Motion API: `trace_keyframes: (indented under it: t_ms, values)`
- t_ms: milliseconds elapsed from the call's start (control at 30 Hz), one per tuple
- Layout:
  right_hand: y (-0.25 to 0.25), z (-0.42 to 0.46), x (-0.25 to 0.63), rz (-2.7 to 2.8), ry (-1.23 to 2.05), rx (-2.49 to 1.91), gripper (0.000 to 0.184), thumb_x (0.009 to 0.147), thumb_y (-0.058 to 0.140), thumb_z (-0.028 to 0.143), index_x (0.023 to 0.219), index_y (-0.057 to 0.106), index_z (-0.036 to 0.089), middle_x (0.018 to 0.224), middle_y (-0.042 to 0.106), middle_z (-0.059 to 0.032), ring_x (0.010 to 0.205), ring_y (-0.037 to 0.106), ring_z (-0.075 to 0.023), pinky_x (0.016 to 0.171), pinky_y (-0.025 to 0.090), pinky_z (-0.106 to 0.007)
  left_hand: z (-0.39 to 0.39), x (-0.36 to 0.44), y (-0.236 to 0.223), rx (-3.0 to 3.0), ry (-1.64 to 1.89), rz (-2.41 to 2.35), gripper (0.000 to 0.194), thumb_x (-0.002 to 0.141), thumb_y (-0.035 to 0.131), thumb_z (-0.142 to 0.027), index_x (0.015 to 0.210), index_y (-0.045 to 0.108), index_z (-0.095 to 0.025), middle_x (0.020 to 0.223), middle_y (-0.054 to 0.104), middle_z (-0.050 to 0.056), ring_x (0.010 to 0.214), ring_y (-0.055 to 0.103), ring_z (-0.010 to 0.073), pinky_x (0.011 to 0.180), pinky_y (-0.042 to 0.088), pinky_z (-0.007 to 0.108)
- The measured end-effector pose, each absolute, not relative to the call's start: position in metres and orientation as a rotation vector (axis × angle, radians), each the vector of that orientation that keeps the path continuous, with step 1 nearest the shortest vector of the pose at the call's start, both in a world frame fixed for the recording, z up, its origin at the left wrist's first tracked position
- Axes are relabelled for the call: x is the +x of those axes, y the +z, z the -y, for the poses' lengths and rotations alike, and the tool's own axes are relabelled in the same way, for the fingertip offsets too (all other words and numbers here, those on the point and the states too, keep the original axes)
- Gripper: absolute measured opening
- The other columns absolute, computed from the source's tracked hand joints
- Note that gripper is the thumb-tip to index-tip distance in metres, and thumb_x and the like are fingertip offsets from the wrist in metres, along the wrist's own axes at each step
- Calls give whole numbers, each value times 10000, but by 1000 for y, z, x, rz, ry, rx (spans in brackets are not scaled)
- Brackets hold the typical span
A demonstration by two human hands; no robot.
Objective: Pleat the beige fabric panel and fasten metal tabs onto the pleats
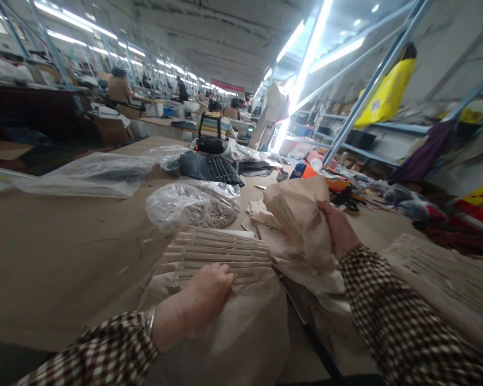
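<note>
My left hand rests on a layered stack of beige fabric pieces. Its fingers are curled together at the stitched band of the top piece; the fingertips are partly hidden. The stack's bands overlap in several rows, with small shiny spots along their middle. To the right, my right hand is closed on the edge of a crumpled beige cloth piece, lifted above more beige fabric. A long dark rod-like thing lies between the stack and the fabric on the right.
A clear plastic bag of small beige pieces sits behind the stack. Beyond it lie dark folded garments and plastic sheeting. Another beige stack is at the right. A yellow bag hangs from a blue frame; people sit farther back.
</note>
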State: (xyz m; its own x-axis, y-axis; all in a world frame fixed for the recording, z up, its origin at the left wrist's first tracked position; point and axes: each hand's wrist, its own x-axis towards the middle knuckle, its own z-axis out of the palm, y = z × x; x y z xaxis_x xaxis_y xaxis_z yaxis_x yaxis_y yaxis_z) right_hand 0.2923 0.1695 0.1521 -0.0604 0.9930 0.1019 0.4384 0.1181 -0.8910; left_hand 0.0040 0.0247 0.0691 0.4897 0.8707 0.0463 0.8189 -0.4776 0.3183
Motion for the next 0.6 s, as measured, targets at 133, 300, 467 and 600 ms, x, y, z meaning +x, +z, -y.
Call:
trace_keyframes:
  t_ms: [133, 300, 467, 600]
  values:
    - [184, -128, 261, 1079, 1253, -978, 322, 845, 449, 384, 992, 673, 206, 829, 748, -42, 803, 710, -222, 769, 575, -362, -45, 26, 103, 2063, 991, -1302, 242, 902, 456, -194, 752, 639, -145, 716, 613, 38, 667, 540, 147, 648, 438, 259]
    - [166, -96, 235, 1127, 1298, -742, 248, 839, 513, 432, 822, 700, 269, 776, 749, 2, 798, 714, -215, 819, 570, -378, -63, 52, 124, 1365, 1431, -1140, 140, 810, 576, -261, 901, 622, -165, 735, 589, -8, 627, 501, 100, 574, 400, 196]
    - [127, -85, 219, 1008, 1375, -742, 219, 785, 590, 452, 793, 714, 271, 758, 750, 9, 784, 714, -221, 759, 580, -361, -50, 55, 109, 1114, 1435, -1040, 168, 771, 613, -320, 809, 573, -160, 662, 527, -23, 612, 471, 99, 570, 396, 202]
    - [124, -71, 199, 913, 1370, -795, 138, 734, 642, 395, 755, 686, 266, 728, 736, 27, 726, 705, -200, 695, 582, -321, -37, 53, 94, 1161, 1433, -1107, 161, 733, 600, -281, 662, 518, -163, 634, 498, -25, 629, 454, 107, 569, 387, 210]
